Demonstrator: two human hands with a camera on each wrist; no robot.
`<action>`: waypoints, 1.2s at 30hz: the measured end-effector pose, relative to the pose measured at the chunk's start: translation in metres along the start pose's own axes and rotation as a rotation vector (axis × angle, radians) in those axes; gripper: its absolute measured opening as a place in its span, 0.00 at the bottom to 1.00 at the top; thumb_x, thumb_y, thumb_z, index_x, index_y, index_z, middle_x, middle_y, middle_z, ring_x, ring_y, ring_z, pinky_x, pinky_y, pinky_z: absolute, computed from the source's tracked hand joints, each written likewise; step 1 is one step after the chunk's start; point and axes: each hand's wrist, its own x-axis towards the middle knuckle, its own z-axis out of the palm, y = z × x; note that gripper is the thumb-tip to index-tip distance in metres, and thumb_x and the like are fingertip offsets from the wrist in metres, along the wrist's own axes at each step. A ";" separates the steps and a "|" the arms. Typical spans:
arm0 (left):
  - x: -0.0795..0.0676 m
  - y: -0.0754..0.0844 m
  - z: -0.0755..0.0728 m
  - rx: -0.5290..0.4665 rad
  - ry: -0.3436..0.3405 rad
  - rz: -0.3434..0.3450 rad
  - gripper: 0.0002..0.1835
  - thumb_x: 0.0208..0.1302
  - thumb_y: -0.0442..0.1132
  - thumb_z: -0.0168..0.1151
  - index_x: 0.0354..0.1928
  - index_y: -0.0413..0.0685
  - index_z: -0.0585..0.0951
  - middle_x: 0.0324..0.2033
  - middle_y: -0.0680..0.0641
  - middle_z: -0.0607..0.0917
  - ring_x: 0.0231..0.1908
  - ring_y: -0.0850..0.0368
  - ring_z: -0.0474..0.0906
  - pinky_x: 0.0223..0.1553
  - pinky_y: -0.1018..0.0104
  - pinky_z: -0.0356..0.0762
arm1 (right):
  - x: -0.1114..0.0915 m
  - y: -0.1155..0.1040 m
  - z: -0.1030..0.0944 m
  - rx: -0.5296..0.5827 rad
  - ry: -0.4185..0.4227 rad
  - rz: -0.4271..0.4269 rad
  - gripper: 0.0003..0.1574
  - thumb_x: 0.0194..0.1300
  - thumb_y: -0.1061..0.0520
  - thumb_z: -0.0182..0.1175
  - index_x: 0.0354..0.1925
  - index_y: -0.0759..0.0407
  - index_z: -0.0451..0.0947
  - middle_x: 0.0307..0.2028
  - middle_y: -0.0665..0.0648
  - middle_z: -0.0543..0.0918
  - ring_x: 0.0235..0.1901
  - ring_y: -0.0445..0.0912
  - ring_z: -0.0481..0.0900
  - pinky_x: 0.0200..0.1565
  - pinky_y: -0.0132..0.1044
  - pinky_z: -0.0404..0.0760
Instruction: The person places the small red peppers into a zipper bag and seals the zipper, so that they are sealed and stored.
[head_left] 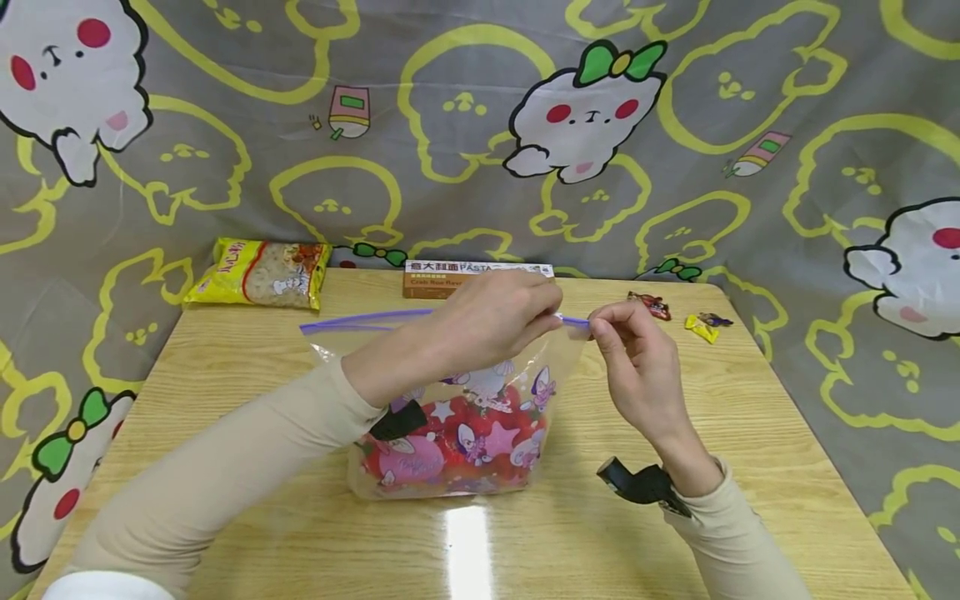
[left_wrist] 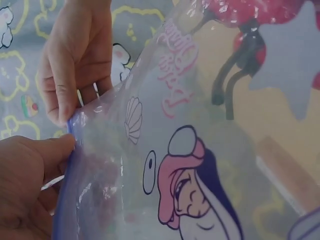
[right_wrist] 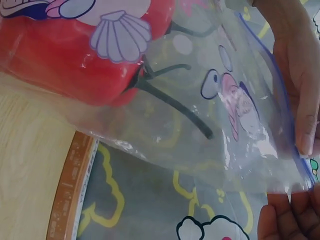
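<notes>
A clear zip bag [head_left: 457,417] with a purple zip edge [head_left: 360,318] stands upright on the table, printed with stars, shells and cartoon figures. Inside are red, glossy, rounded things [right_wrist: 65,65] with dark green stems; their exact kind is unclear through the print. My left hand [head_left: 498,312] reaches across the bag and pinches the zip edge near its right end. At the right top corner, my right hand [head_left: 645,367] pinches the edge between thumb and fingers. In the left wrist view, the fingertips of both hands sit close together along the zip.
A yellow food packet [head_left: 262,273] lies at the table's back left. Behind the bag is a brown and white pasta box [head_left: 427,283]. Small wrapped snacks, one red [head_left: 654,307] and one yellow [head_left: 701,328], lie at the back right. A patterned grey cloth [head_left: 465,200] hangs behind the table.
</notes>
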 end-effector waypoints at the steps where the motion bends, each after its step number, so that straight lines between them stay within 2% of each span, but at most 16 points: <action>1: 0.000 0.000 0.000 0.000 -0.004 -0.006 0.08 0.65 0.44 0.55 0.33 0.48 0.77 0.26 0.54 0.77 0.24 0.63 0.70 0.27 0.73 0.68 | 0.000 0.000 -0.001 0.018 -0.007 0.012 0.05 0.63 0.72 0.50 0.37 0.71 0.72 0.30 0.60 0.79 0.32 0.41 0.79 0.36 0.25 0.76; 4: 0.001 -0.002 0.001 -0.006 -0.022 -0.028 0.08 0.65 0.44 0.54 0.34 0.48 0.77 0.26 0.55 0.77 0.24 0.63 0.70 0.28 0.74 0.69 | 0.000 -0.002 -0.001 0.053 -0.023 0.042 0.06 0.62 0.71 0.51 0.38 0.70 0.74 0.29 0.60 0.80 0.32 0.42 0.80 0.38 0.28 0.78; 7: 0.002 -0.003 0.002 -0.008 -0.027 -0.023 0.07 0.65 0.44 0.55 0.35 0.49 0.77 0.27 0.55 0.78 0.25 0.64 0.70 0.28 0.74 0.69 | 0.000 -0.003 0.000 0.062 -0.023 0.055 0.08 0.60 0.73 0.53 0.38 0.69 0.76 0.28 0.61 0.81 0.30 0.43 0.80 0.35 0.27 0.77; 10: 0.003 -0.002 0.003 -0.010 -0.021 0.014 0.08 0.65 0.44 0.55 0.36 0.49 0.79 0.29 0.55 0.79 0.26 0.64 0.70 0.29 0.73 0.69 | 0.000 -0.001 0.003 0.046 -0.013 0.026 0.09 0.57 0.75 0.56 0.36 0.68 0.78 0.28 0.61 0.81 0.29 0.44 0.79 0.34 0.27 0.77; 14: 0.003 -0.002 0.004 -0.023 -0.002 0.059 0.08 0.65 0.44 0.55 0.33 0.50 0.80 0.29 0.55 0.79 0.26 0.64 0.70 0.28 0.73 0.69 | 0.001 0.001 0.005 -0.001 0.008 -0.013 0.06 0.55 0.73 0.59 0.33 0.67 0.79 0.27 0.58 0.81 0.28 0.43 0.78 0.33 0.26 0.76; 20: 0.000 -0.004 0.002 -0.031 0.021 0.062 0.09 0.64 0.44 0.56 0.30 0.50 0.81 0.27 0.55 0.78 0.26 0.64 0.70 0.29 0.73 0.68 | 0.003 -0.002 0.005 -0.064 0.018 -0.038 0.03 0.58 0.69 0.59 0.32 0.65 0.79 0.26 0.55 0.82 0.26 0.42 0.78 0.32 0.25 0.75; 28: -0.012 -0.012 -0.005 -0.014 0.042 0.032 0.08 0.63 0.43 0.57 0.31 0.50 0.82 0.26 0.54 0.78 0.26 0.61 0.70 0.29 0.70 0.68 | 0.005 -0.002 0.003 -0.079 0.042 -0.021 0.03 0.57 0.69 0.60 0.32 0.67 0.79 0.24 0.55 0.82 0.26 0.40 0.79 0.32 0.25 0.74; 36: -0.033 -0.024 -0.014 0.098 0.091 0.052 0.08 0.63 0.45 0.57 0.31 0.53 0.84 0.27 0.56 0.81 0.31 0.59 0.75 0.29 0.67 0.65 | 0.004 0.000 0.000 -0.077 0.042 -0.018 0.02 0.58 0.69 0.59 0.32 0.67 0.78 0.24 0.56 0.82 0.26 0.40 0.79 0.33 0.25 0.75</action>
